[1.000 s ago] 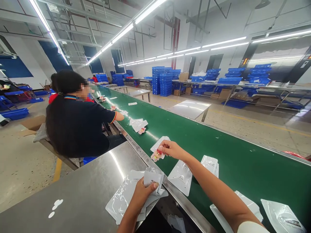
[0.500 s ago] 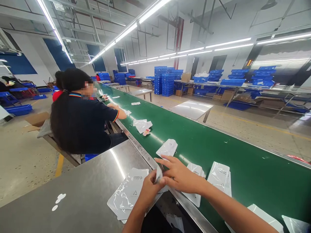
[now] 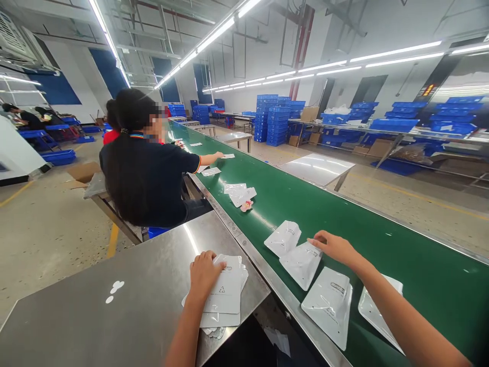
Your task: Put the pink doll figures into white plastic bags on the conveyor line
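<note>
My left hand [image 3: 206, 276] is closed on the upper left side of a stack of flat white pouches [image 3: 225, 300] on the steel table. Its thumb lies over the top pouch, which has dark print and a recycling mark. Over the green belt, my right hand [image 3: 336, 247] pinches the upper corner of a white pouch [image 3: 301, 264] lying there. That pouch lies close beside another white pouch [image 3: 283, 237]. Nearer to me on the belt are a larger printed pouch [image 3: 327, 306] and one partly hidden behind my right forearm [image 3: 376, 306].
The green conveyor belt [image 3: 298, 204] runs away from me along the steel table [image 3: 153, 300]. Farther up it lie more pouches [image 3: 237, 193] and a small pink item [image 3: 246, 206]. A co-worker [image 3: 145, 173] sits at the left, one arm over the belt. White round pieces [image 3: 117, 286] lie on the table.
My hands, together around a pouch before, have parted. The left moved onto the stack; the right reached across to a pouch on the belt. The co-worker's arm extends farther over the belt.
</note>
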Demonstrator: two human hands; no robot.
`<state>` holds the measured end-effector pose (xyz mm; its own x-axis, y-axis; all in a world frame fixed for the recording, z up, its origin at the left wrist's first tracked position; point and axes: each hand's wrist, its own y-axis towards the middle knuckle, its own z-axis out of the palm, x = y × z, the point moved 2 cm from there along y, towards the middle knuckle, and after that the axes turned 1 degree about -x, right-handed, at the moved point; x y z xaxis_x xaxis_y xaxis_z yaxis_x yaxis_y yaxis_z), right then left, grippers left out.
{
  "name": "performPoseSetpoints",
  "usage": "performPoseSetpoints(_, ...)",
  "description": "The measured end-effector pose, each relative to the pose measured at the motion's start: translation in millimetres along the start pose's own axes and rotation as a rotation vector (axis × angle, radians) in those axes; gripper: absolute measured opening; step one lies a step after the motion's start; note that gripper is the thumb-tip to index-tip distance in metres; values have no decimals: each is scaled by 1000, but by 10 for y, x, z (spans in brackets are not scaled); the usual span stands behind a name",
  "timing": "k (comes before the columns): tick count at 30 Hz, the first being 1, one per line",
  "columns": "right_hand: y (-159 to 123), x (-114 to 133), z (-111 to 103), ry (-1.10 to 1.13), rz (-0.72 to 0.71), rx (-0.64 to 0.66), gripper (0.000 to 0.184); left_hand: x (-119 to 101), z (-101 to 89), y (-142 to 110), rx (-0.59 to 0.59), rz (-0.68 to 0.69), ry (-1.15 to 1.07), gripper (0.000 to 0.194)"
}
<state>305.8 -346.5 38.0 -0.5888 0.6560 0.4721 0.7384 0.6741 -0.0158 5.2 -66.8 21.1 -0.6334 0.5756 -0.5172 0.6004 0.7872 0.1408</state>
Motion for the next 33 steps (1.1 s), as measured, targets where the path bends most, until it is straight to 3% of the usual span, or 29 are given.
performPoseSetpoints(2,22,77,-27,-70,-10,-140,44,78,36,43,5,37,-7,21)
performPoseSetpoints(5,-42,553,63,-45,-226,-214,37,92,53,48,-29,89,-36,26)
performPoseSetpoints(8,-122,1219,289,91,-526,-138,33,16,19,-10,-66,148,-82,26)
performPoseSetpoints(11,-135,1776,537,171,-812,-46,42,-133,-68,-105,-84,170,-149,26)
performPoseSetpoints(14,-79,2074,715,164,-929,18,19,-270,-191,-181,-68,75,-469,49)
performPoseSetpoints(16,-34,2161,767,198,-943,18,12,-321,-234,-208,47,-24,-760,67)
performPoseSetpoints(19,71,2196,777,315,-924,93,14,-350,-186,-240,353,-153,-1025,60)
performPoseSetpoints(21,244,2137,750,421,-752,241,16,-339,-112,-260,454,-251,-1098,53)
performPoseSetpoints(23,513,1986,680,507,-453,307,22,-316,-39,-274,437,-351,-1119,51)
performPoseSetpoints(26,962,1666,534,536,-116,202,38,-297,37,-284,342,-392,-1137,48)
performPoseSetpoints(30,1295,1410,530,561,19,184,34,-312,131,-287,293,-280,-1161,41)
performPoseSetpoints(33,1266,1484,596,638,-18,185,28,-358,228,-295,295,-239,-1136,45)
